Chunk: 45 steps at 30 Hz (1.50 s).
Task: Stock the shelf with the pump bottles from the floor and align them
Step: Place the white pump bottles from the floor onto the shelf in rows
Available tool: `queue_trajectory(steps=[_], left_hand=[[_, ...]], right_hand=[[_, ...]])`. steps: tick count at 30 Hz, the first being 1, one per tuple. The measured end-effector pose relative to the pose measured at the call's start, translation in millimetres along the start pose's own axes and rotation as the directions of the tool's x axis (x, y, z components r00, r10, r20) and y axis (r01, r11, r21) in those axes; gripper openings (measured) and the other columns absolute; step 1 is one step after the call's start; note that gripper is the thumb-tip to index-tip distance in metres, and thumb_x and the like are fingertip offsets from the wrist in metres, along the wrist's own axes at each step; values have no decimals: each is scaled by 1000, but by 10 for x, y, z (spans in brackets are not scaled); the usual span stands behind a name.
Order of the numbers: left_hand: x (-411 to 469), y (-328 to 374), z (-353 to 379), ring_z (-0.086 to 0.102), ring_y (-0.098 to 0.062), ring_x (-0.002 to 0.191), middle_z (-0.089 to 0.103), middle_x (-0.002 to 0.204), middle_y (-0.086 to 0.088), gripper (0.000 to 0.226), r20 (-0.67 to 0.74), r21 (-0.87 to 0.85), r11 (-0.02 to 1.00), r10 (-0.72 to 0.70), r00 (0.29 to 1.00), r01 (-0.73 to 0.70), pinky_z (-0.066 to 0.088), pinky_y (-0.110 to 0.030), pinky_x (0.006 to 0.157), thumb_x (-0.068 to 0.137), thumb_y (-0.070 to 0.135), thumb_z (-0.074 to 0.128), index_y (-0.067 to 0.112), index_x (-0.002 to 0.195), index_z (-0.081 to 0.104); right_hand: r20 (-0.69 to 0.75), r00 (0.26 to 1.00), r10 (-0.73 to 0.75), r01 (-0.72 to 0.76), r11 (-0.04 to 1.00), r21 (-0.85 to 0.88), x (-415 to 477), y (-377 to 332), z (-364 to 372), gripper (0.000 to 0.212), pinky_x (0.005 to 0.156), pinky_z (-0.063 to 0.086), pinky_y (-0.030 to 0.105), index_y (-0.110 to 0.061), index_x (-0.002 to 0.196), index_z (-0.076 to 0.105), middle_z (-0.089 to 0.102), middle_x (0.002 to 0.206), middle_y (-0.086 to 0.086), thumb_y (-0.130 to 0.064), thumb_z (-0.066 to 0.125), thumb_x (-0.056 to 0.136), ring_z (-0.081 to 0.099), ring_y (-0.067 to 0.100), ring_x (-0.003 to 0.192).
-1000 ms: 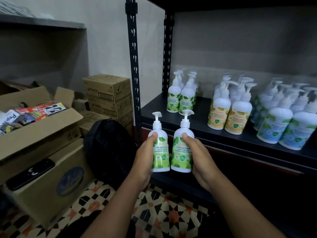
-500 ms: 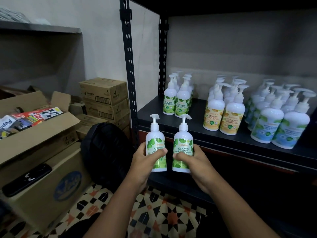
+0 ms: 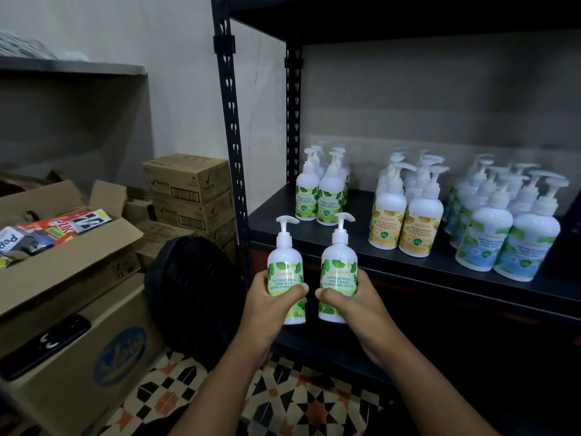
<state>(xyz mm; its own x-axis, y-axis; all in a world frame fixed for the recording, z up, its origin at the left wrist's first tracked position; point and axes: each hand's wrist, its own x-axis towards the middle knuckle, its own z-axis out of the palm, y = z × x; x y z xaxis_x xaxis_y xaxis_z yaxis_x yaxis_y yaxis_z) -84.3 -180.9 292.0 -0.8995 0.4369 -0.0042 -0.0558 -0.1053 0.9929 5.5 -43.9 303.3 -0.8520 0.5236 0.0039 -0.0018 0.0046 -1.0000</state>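
The left hand (image 3: 267, 305) wraps a white plastic pump bottle with a green leaf label (image 3: 285, 272), and the right hand (image 3: 349, 305) wraps a second green-label pump bottle (image 3: 339, 269). Each thumb crosses the front of the label, low on the body. Both bottles are upright, side by side and apart, just in front of and below the near edge of the black metal shelf (image 3: 314, 237). Holding them low keeps the tall pump heads free and the labels facing out, which probably suits setting them down squarely.

On the shelf, a short double file of matching green-label bottles (image 3: 317, 196) stands at the far left. To its right stand yellow-label bottles (image 3: 405, 221), then blue-label bottles (image 3: 503, 240). Bare shelf lies in front of the green file, likely the spot for this pair.

The bottles look smooth, glossy and round-shouldered. The shelf is matt, and its post is punched with slots. Brown cardboard boxes (image 3: 188, 184) sit to the left on a patterned tile floor (image 3: 298, 404).
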Motion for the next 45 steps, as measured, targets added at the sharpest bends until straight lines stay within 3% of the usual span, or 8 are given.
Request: queue_trajectory(steps=[4,9,19,25,31,36,39,45], left_hand=[[72,75,-31,74,-22,87,74,95,-7,33,12,41,994,105,994,-105,62,-34,70,83,13,80,22,111,66],[302,239,-57,73,-25,88,75,95,-9,31,-8,65,982,181,983,-180,59,-29,63,84,10,78,23,110,68],[1095,641,71,72,-5,80,76,91,4,29,-17,186,925,339,941,-330,57,-19,66,82,18,82,23,107,68],[1578,534,256,68,-4,94,67,105,14,62,5,339,900,290,957,-275,57,-31,85,71,31,90,28,117,48],[1719,379,316,66,-2,94,69,106,10,57,-19,396,874,313,949,-281,55,-27,82,71,31,90,29,115,53],[1723,363,275,65,-11,105,65,121,2,88,-14,515,816,315,949,-263,55,-34,92,53,44,91,27,132,55],[1704,364,256,64,-10,100,67,119,4,75,-39,533,813,299,953,-234,48,-24,83,65,25,93,17,129,55],[1730,362,319,61,-8,89,71,114,0,61,-61,548,806,306,950,-225,45,-21,76,71,24,91,12,122,60]], right_hand=[[-19,999,-34,34,999,-41,75,-65,-7,43,77,61,34,-27,115,54,70,104,4,-17,80,82,71,18,92],[-41,992,-123,121,991,-59,270,-251,16,44,60,52,16,-25,117,53,69,101,2,-14,79,83,70,10,85],[-108,939,-327,317,943,-97,801,-677,25,47,63,51,11,-19,120,53,69,102,-2,-7,77,81,67,-1,80],[-121,938,-324,316,945,-82,919,-603,50,49,60,49,9,-15,121,52,68,99,-3,0,76,81,66,-7,74],[-142,944,-299,291,954,-76,949,-452,9,49,63,51,14,-16,118,53,68,98,1,1,77,79,67,-3,74],[-142,949,-280,274,960,-66,932,-405,-1,47,61,50,13,-15,117,53,67,94,-1,2,76,80,65,-5,71],[-144,952,-270,263,963,-66,921,-392,15,46,60,49,11,-19,114,52,66,95,-1,1,76,80,64,-6,70],[-134,960,-245,239,969,-61,914,-325,25,48,63,51,15,-19,117,54,67,95,-2,-1,77,80,66,-2,73]])
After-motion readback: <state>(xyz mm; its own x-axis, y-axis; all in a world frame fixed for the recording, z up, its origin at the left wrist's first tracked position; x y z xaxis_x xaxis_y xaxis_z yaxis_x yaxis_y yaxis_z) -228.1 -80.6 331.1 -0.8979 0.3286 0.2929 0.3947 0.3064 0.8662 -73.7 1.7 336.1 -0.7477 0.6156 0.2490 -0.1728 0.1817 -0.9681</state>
